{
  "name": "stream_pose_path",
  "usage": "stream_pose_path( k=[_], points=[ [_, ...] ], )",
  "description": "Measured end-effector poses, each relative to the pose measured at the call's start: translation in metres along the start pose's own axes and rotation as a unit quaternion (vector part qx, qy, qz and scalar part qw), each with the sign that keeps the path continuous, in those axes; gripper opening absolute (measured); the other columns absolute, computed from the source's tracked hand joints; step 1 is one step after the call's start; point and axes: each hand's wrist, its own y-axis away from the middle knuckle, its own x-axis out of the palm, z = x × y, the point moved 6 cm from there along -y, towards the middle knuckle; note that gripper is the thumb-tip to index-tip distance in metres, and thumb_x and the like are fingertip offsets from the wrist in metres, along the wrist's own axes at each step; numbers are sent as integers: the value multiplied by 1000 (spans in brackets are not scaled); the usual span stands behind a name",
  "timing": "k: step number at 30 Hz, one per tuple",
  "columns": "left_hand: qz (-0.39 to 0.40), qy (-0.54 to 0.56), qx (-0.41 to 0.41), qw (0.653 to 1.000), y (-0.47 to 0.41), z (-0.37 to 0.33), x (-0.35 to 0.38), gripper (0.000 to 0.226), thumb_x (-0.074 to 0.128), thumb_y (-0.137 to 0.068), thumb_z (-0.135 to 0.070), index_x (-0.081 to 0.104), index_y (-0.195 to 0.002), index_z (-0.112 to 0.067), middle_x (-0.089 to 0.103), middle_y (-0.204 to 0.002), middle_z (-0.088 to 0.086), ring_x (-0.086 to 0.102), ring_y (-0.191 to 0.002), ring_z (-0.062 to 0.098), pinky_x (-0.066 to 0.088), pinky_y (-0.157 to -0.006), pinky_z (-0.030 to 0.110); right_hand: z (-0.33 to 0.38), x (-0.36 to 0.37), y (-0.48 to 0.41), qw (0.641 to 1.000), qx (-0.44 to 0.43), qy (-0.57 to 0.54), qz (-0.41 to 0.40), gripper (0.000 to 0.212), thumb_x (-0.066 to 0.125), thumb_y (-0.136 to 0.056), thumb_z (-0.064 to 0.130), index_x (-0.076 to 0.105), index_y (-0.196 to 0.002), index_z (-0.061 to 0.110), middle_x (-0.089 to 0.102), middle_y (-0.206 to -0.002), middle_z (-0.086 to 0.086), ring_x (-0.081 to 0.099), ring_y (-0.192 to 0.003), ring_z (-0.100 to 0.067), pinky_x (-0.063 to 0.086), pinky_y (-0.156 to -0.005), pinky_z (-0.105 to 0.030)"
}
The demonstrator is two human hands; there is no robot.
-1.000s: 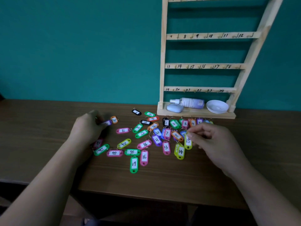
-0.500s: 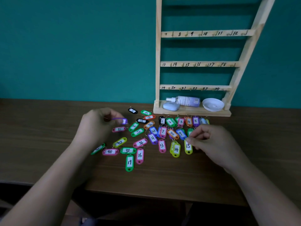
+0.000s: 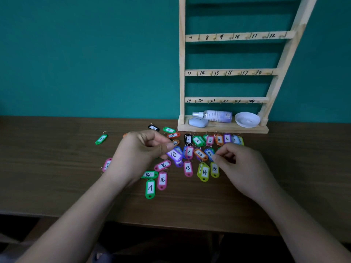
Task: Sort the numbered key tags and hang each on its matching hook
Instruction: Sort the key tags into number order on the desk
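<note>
Between the hands: coloured plastic numbered key tags (image 3: 187, 168) partly ordered, none hung; pale wooden hook rack (image 3: 237, 72) beyond right hand (image 3: 245, 168) shows bare hooks; left hand (image 3: 140, 154) pinches purple plastic tag (image 3: 173, 154); right grip unclear.

Numbered key tags (image 3: 162, 180) lie scattered before the wooden hook rack (image 3: 230, 73), one purple tag (image 3: 173, 154) pinched by the left hand (image 3: 140, 154).

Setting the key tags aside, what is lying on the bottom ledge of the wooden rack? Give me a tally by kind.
spray bottle, lying on its side: 1
pale blue case: 1
white dish: 1
Total: 3
</note>
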Motion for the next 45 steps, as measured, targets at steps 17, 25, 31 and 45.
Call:
stream_pose_path(
  k=[17,25,31,45],
  points=[
    [80,54,23,995,15,-5,41,10,86,-90,-25,76,-89,-23,81,-82,3,80,-82,23,61,-90,55,24,19,10,959,-18,-271,85,2,78,-97,30,78,-97,32,79,-96,7,74,-94,-8,57,-80,-28],
    [99,-26,20,995,19,-2,58,12,81,-93,-28,74,-87,-21,80,-80,-7,77,-69,12,60,-73,30,18,19,6,957,10,-287,32,8,82,-95,24,80,-102,27,80,-93,9,75,-89,-4,54,-73,-13],
    [112,-71,5,991,14,7,57,14,75,-97,-31,75,-86,-24,79,-77,-11,65,-58,3,48,-55,14,22,19,2,975,-4,-222,5,11,86,-91,21,75,-90,24,77,-79,5,73,-72,-7,55,-66,-19],
    [48,-265,-16,963,-1,20,56,22,72,-92,-44,74,-76,-28,73,-67,-14,62,-57,2,38,-48,17,35,48,-10,1000,0,12,-16,15,82,-93,33,70,-84,29,66,-68,15,64,-68,3,43,-55,-19]
  ],
)
